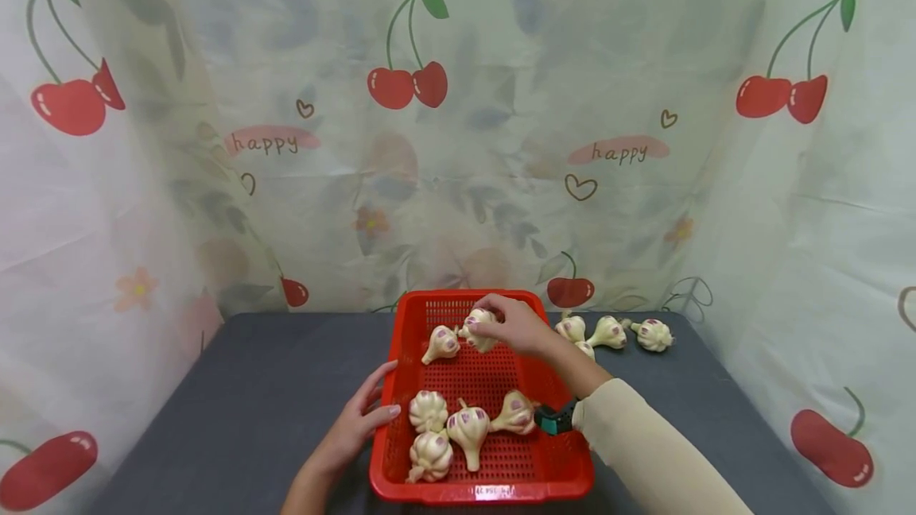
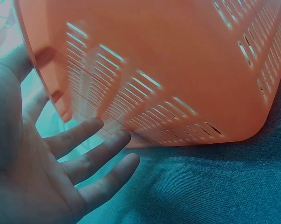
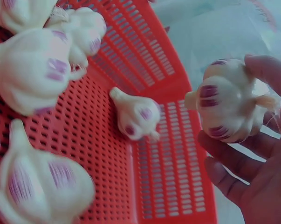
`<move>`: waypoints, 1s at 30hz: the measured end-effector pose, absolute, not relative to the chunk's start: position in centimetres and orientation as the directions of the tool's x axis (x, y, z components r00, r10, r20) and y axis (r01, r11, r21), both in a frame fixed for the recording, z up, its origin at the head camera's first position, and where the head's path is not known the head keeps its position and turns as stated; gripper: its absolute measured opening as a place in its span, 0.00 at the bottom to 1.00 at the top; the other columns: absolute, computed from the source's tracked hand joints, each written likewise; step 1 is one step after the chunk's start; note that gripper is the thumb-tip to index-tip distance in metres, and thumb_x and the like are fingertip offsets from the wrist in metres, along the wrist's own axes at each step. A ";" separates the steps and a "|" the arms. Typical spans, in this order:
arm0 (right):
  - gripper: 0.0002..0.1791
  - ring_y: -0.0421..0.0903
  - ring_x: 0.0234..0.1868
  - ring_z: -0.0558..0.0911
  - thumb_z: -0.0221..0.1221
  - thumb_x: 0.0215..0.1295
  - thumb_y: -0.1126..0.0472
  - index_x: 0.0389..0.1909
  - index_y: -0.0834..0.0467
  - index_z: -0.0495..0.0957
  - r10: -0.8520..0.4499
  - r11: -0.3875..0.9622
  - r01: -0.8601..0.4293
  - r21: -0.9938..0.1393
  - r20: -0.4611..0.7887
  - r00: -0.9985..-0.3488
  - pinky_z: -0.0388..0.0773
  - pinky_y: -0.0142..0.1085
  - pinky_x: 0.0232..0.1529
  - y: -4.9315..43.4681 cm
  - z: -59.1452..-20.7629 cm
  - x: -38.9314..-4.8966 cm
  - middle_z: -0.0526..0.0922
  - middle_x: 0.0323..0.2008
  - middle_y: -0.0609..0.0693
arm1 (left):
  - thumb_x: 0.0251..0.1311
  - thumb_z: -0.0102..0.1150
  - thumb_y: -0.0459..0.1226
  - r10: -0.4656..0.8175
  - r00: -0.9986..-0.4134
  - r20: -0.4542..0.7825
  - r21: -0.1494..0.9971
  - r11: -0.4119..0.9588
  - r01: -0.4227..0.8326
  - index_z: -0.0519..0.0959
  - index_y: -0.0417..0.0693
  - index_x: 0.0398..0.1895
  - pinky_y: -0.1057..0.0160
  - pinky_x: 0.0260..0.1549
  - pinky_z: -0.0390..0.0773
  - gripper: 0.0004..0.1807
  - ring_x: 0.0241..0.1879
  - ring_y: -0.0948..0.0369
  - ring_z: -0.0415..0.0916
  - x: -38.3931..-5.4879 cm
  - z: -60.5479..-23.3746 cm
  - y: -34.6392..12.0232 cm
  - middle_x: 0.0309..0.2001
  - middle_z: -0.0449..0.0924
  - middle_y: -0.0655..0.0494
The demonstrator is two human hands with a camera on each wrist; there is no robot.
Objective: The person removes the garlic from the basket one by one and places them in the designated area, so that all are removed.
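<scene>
A garlic bulb is held by my right hand over the far part of a red plastic basket. In the right wrist view, thumb and fingers grip this bulb from its root side, its stem pointing at the basket wall. Below it, another garlic bulb lies in the basket near the far end. Several more bulbs sit at the near end. My left hand touches the basket's left rim with thumb and forefinger; its other fingers extend along the outer wall in the left wrist view.
Beyond the basket's right side, several garlic bulbs lie on the dark grey table, one bulb farther right. A patterned curtain encloses the table at the back and both sides. A dark watch is on my right wrist.
</scene>
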State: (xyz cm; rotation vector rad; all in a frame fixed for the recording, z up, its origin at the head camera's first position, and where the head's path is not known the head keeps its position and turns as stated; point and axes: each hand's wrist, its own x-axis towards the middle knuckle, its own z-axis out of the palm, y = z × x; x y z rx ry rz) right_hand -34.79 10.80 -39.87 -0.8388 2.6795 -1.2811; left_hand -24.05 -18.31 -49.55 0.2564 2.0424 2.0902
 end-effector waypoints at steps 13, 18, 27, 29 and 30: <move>0.19 0.46 0.35 0.79 0.64 0.63 0.49 0.49 0.56 0.79 -0.392 0.525 -0.436 -0.731 0.247 -0.886 0.77 0.40 0.35 15.2 -37.8 -35.0 0.82 0.36 0.49 | 0.67 0.54 0.38 0.264 -0.964 -0.013 1.000 -0.019 -0.018 0.53 0.56 0.75 0.46 0.48 0.77 0.35 0.61 0.38 0.65 -24.0 -49.5 -18.2 0.67 0.58 0.33; 0.20 0.49 0.36 0.78 0.63 0.65 0.50 0.51 0.60 0.78 -0.348 0.488 -0.415 -0.768 0.265 -0.899 0.79 0.46 0.37 17.2 -37.9 -35.1 0.81 0.39 0.53 | 0.67 0.54 0.38 0.263 -0.965 -0.014 0.999 -0.025 -0.022 0.53 0.56 0.75 0.46 0.48 0.77 0.36 0.62 0.38 0.65 -23.9 -49.7 -18.3 0.67 0.57 0.33; 0.24 0.49 0.36 0.76 0.61 0.67 0.49 0.56 0.61 0.76 -0.205 0.542 -0.389 -0.745 0.332 -0.921 0.76 0.40 0.34 21.1 -39.8 -35.2 0.80 0.44 0.55 | 0.67 0.55 0.40 0.247 -0.969 -0.032 0.999 -0.010 -0.036 0.53 0.58 0.75 0.46 0.49 0.77 0.36 0.61 0.39 0.66 -24.0 -49.5 -18.2 0.67 0.58 0.34; 0.24 0.49 0.34 0.76 0.61 0.66 0.48 0.55 0.60 0.76 -0.180 0.539 -0.375 -0.754 0.332 -0.926 0.76 0.40 0.32 21.9 -40.3 -35.2 0.80 0.43 0.55 | 0.67 0.55 0.40 0.246 -0.969 -0.035 0.999 -0.010 -0.038 0.53 0.58 0.75 0.46 0.49 0.77 0.36 0.61 0.39 0.66 -24.0 -49.5 -18.2 0.68 0.58 0.35; 0.24 0.50 0.34 0.77 0.61 0.66 0.47 0.55 0.59 0.76 -0.171 0.536 -0.370 -0.759 0.332 -0.928 0.76 0.40 0.32 22.3 -40.5 -35.2 0.80 0.42 0.55 | 0.67 0.55 0.40 0.245 -0.969 -0.036 0.999 -0.009 -0.039 0.53 0.58 0.75 0.46 0.49 0.77 0.36 0.61 0.40 0.66 -24.0 -49.5 -18.2 0.68 0.58 0.35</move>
